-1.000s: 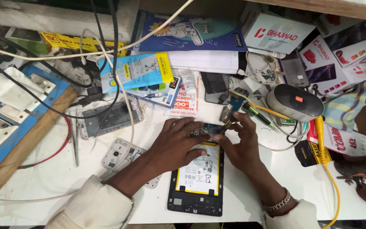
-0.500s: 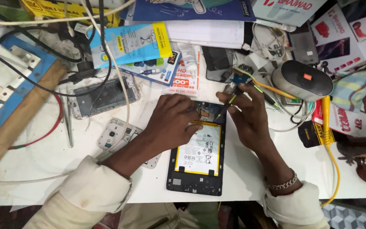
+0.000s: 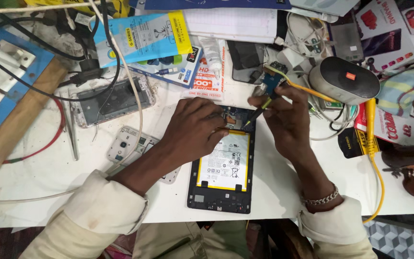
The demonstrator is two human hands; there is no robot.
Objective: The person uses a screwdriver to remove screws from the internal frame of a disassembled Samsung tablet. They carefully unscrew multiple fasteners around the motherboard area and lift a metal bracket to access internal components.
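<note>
At the far left a blue board (image 3: pixel 5 96) with white switch blocks lies on the white worktable (image 3: pixel 39 192), and black and white cables cross it toward a grey phone frame (image 3: pixel 113 100). Next to these, a pair of tweezers (image 3: pixel 73 134) lies along the table and a small white phone back (image 3: pixel 132 146) rests near the left forearm. The left hand (image 3: pixel 192 132) lies flat, palm down, fingers together and bent, pressing on the upper left corner of the opened tablet (image 3: pixel 221 192); it holds nothing. The tablet lies face down between the two forearms, its long axis running from the table's near edge away from the person, and its yellow-edged battery (image 3: pixel 226 160) fills the middle. The exposed circuit board at its far end sits directly between the two hands. The right hand (image 3: pixel 283 120) is closed in a pinch on a thin screwdriver (image 3: pixel 257 110), whose tip slants down and leftward onto that far end; this hand is the nearer to the board. At right stand a grey oval speaker (image 3: pixel 343 79), a yellow cable (image 3: pixel 371 139) and printed cartons.
</note>
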